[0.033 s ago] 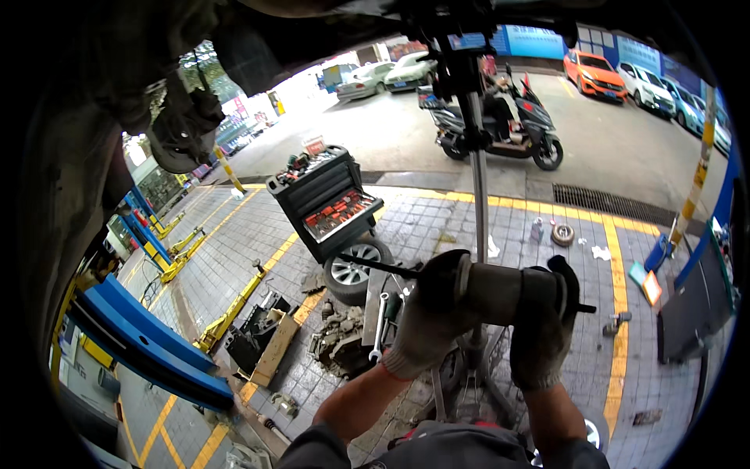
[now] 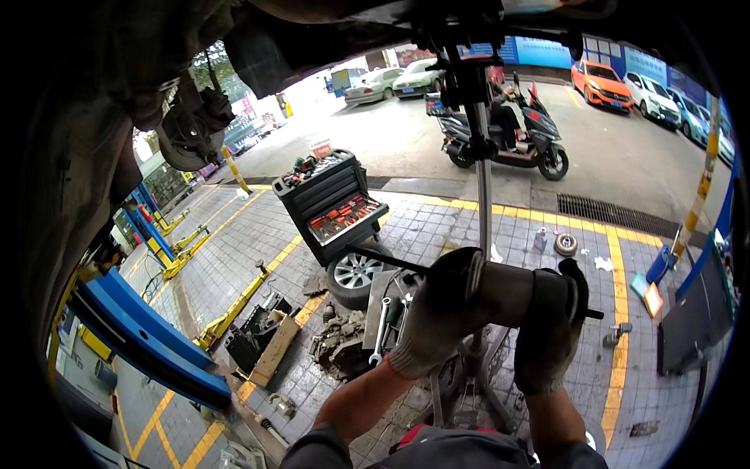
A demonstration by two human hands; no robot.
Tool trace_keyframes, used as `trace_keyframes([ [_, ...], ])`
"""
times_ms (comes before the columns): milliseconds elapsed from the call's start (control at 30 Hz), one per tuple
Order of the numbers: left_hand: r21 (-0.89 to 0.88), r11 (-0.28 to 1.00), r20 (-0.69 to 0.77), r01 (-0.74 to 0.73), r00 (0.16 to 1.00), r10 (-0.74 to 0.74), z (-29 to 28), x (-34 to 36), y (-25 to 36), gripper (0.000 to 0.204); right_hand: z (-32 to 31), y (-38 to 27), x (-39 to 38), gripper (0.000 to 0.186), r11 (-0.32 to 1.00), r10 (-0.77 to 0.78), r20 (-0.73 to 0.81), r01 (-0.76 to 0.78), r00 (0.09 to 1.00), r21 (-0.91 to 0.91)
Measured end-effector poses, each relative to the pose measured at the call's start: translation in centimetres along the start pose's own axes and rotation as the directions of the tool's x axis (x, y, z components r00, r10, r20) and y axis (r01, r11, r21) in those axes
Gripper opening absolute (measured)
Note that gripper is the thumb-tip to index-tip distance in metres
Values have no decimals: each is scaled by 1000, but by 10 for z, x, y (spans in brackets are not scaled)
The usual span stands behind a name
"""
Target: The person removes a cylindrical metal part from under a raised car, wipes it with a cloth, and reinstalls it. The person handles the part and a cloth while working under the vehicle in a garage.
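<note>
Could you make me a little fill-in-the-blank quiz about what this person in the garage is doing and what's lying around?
1. Both hands, the left hand and the right hand, wear work ____.
2. Together they grip a grey metal cylinder, each hand at one ____ of it.
3. The black tool cart has a drawer pulled ____.
4. On the tiled floor by the cart lies a car ____.

Missing words: gloves; end; open; wheel

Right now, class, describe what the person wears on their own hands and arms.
The left hand wears a grimy light-grey knit work glove with a reddish cuff edge; the right hand wears a darker, dirtier glove of the same kind. The forearms are bare, with dark grey sleeves at the elbows.
</note>
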State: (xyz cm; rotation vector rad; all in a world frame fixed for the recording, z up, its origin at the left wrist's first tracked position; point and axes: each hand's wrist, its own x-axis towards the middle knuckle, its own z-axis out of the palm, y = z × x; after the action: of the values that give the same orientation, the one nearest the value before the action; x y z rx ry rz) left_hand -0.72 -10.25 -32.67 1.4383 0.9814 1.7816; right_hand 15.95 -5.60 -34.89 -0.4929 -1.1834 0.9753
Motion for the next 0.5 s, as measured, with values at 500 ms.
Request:
trace_keyframes([
  [500,236,947,39,-217,976,214,33,54,74,67,-1,-47,65,61,904,-296,15,276,955,327],
])
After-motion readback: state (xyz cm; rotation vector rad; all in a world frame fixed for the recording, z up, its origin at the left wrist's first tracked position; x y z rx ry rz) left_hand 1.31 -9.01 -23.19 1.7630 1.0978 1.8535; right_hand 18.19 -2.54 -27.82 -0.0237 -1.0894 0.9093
